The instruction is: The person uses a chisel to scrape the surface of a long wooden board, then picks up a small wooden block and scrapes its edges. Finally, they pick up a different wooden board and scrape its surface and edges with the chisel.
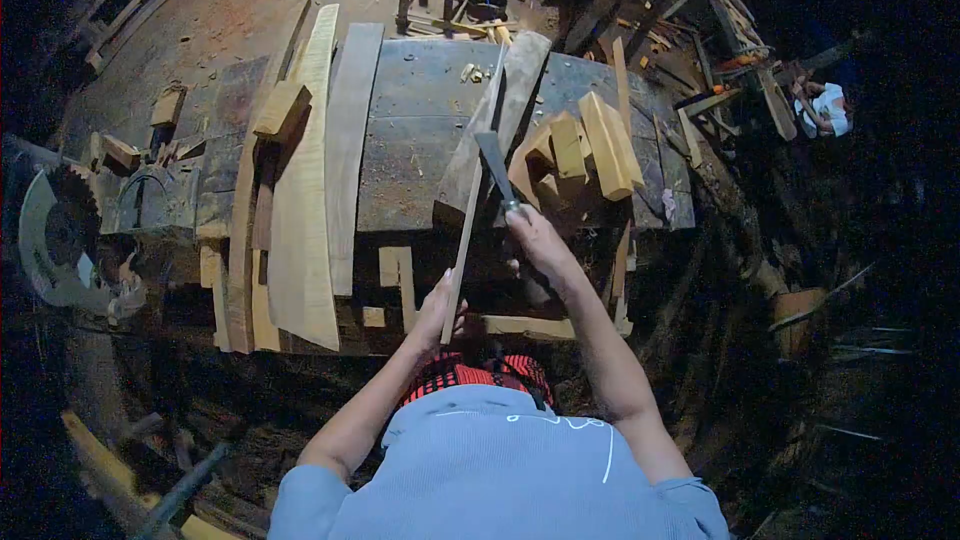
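Note:
My left hand [436,310] is closed around the lower end of a long thin wooden strip [467,230]. The strip slants up and away from me over the workbench [410,160], its upper part lying along a weathered wooden block [521,80]. In my right hand [541,241] is the handle of a chopping knife. Its flat dark blade [493,162] points up and left, broadest at the far end, and overlaps the strip in this view. Right of the blade, several pale wooden blocks [606,145] are piled on the bench.
Long boards [302,200] lie across the bench on the left, with a wooden block [283,110] on them. A toothed circular saw blade [68,210] stands at far left. Wood shavings dot the bench. Another person [826,108] sits at far right, near stacked timber.

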A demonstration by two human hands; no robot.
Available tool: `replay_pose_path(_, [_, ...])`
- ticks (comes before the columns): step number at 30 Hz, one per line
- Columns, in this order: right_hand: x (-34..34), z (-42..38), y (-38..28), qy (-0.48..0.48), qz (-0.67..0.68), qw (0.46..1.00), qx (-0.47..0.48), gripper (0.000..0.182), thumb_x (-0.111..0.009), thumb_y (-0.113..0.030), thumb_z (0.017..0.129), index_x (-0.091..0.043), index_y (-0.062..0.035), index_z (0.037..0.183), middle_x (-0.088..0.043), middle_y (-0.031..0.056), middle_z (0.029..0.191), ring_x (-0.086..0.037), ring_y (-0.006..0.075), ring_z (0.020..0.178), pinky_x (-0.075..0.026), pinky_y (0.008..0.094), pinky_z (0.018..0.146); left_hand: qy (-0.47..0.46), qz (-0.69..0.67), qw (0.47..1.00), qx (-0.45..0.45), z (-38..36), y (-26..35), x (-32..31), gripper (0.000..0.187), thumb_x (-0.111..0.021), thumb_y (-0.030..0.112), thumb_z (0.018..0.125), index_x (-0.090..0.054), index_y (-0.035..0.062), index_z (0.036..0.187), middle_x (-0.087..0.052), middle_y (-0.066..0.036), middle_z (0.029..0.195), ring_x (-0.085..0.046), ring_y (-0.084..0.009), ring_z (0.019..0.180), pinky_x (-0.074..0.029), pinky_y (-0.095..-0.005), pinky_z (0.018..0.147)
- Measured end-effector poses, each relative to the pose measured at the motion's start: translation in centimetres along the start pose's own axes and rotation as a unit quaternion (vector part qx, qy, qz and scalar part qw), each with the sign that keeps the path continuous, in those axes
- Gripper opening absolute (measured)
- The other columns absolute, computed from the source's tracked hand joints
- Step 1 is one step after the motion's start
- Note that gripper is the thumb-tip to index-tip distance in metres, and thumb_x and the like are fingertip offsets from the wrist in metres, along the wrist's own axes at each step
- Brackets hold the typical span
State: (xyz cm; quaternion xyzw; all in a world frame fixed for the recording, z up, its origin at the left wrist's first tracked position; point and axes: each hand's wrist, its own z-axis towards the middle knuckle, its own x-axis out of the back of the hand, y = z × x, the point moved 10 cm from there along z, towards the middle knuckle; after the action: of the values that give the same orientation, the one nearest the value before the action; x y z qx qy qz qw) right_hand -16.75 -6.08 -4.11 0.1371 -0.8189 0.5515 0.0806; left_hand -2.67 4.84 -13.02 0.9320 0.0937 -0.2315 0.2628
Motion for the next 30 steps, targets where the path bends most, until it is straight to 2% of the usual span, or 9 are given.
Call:
replay_pose_path(5, [1.2,3.1,0.6,-0.007,0.093,0.991,-0.091,0.03,-0.042,-0.029,0.086,-0.047,-0.0013,0.094,-0.046,0.0025,0.07,-0.049,0.0139,0.066,-0.042,0.0284,0.061,0.006,0.117,0.992,-0.038,-1.7,1.1,0.7,0.043,-0.033,0.05,0.086,-0.048,0.0119,0.099,-0.041,0.0,0.06,-0.04,-0.0094,0.044,-0.036,-0.0231,0.04])
replay_pose_path(7, [3.3,4.5,-2.3,0.054,-0.111,0.992,0.033,0.028,-0.041,-0.03,0.087,-0.045,-0.0025,0.092,-0.044,0.0027,0.067,-0.047,0.0115,0.056,-0.042,0.0253,0.049,0.008,0.133,0.984,-0.118,-2.4,2.3,0.5,0.045,-0.028,0.05,0.088,-0.046,0.0086,0.092,-0.045,0.002,0.071,-0.047,-0.0065,0.064,-0.041,-0.022,0.055])
replay_pose_path(9, [2.3,5.2,-0.2,-0.012,0.087,0.994,-0.064,0.026,-0.039,-0.029,0.088,-0.044,-0.004,0.09,-0.043,0.0034,0.065,-0.045,0.0103,0.049,-0.039,0.0222,0.039,-0.006,0.152,0.982,-0.107,-1.7,2.0,1.1,0.046,-0.027,0.049,0.088,-0.045,0.0075,0.097,-0.043,0.003,0.073,-0.045,-0.0064,0.067,-0.04,-0.0222,0.058])
replay_pose_path(14, [1.7,4.8,2.6,-0.028,0.081,0.996,-0.038,0.022,-0.038,-0.029,0.089,-0.042,-0.0077,0.092,-0.044,0.0027,0.06,-0.043,0.0106,0.042,-0.038,0.0235,0.037,0.011,0.21,0.968,-0.137,-1.6,2.7,1.8,0.052,-0.028,0.049,0.088,-0.044,0.0082,0.116,-0.045,0.001,0.073,-0.045,-0.0059,0.063,-0.04,-0.0214,0.054])
replay_pose_path(20, [2.2,5.5,-1.3,-0.079,0.217,0.962,-0.145,0.023,-0.041,-0.031,0.085,-0.043,-0.0087,0.09,-0.047,0.002,0.062,-0.043,0.01,0.043,-0.04,0.0247,0.04,0.044,0.24,0.97,0.012,-3.2,2.8,1.9,0.048,-0.029,0.051,0.087,-0.05,0.0083,0.099,-0.046,0.002,0.069,-0.045,-0.0045,0.062,-0.038,-0.0209,0.05])
replay_pose_path(22, [2.6,7.7,-1.7,-0.083,0.206,0.967,-0.124,0.022,-0.04,-0.031,0.085,-0.044,-0.0089,0.086,-0.047,0.0024,0.062,-0.043,0.0104,0.043,-0.04,0.0246,0.04,0.017,0.077,0.989,0.129,-3.3,-0.2,2.0,0.045,-0.031,0.05,0.087,-0.05,0.0096,0.09,-0.044,0.004,0.066,-0.042,-0.0042,0.06,-0.036,-0.0206,0.05])
replay_pose_path(23, [3.0,9.6,-0.8,-0.081,0.192,0.972,-0.112,0.022,-0.04,-0.031,0.085,-0.044,-0.0086,0.084,-0.048,0.0027,0.062,-0.044,0.0105,0.043,-0.04,0.0243,0.04,0.018,0.075,0.989,0.126,-2.8,-0.9,2.5,0.045,-0.031,0.05,0.087,-0.05,0.0096,0.09,-0.044,0.004,0.066,-0.042,-0.0042,0.06,-0.036,-0.0206,0.05])
replay_pose_path(25, [3.7,10.6,-2.1,-0.042,0.213,0.972,-0.085,0.023,-0.04,-0.03,0.084,-0.044,-0.0067,0.085,-0.048,0.0031,0.063,-0.045,0.0107,0.044,-0.041,0.0253,0.04,0.022,0.209,0.969,-0.128,-2.5,3.7,1.7,0.043,-0.033,0.049,0.087,-0.051,0.0102,0.09,-0.042,0.004,0.066,-0.039,-0.0047,0.058,-0.035,-0.0205,0.05])
replay_pose_path(30, [2.2,9.8,-0.2,-0.032,0.051,0.995,-0.082,0.022,-0.042,-0.031,0.086,-0.041,-0.0092,0.089,-0.043,0.0017,0.06,-0.043,0.0097,0.042,-0.039,0.0242,0.038,0.053,0.197,0.977,-0.07,-3.9,3.2,1.9,0.05,-0.03,0.052,0.086,-0.052,0.0081,0.079,-0.04,0.002,0.06,-0.036,-0.01,0.054,-0.032,-0.0263,0.049])
